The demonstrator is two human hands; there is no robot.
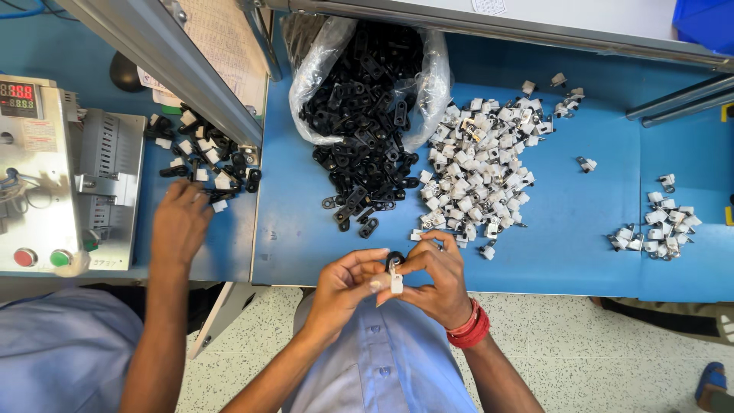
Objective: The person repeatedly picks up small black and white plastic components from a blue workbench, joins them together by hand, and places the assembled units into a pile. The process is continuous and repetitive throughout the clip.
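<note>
Both hands meet just off the near edge of the blue worktop (pixel 581 229). Left hand (pixel 345 287) and right hand (pixel 436 279) have their fingers (pixel 417 261) pinched shut on one small white plastic clip with a black ring-shaped piece (pixel 395 274), held upright between the fingertips. Beyond them, a clear plastic bag (pixel 313 69) lies open, black plastic links (pixel 367 115) spilling from it toward the hands. Just right of that, a heap of white clips (pixel 482 168); a smaller cluster of clips (pixel 657 226) lies well apart at far right, bare blue surface between. At left, another person's hand (pixel 180 222) rests by mixed parts (pixel 202 153), beside a grey control box with red and green buttons (pixel 46 176). A printed paper sheet (pixel 222 38) hangs behind a metal rail (pixel 176 53).
</note>
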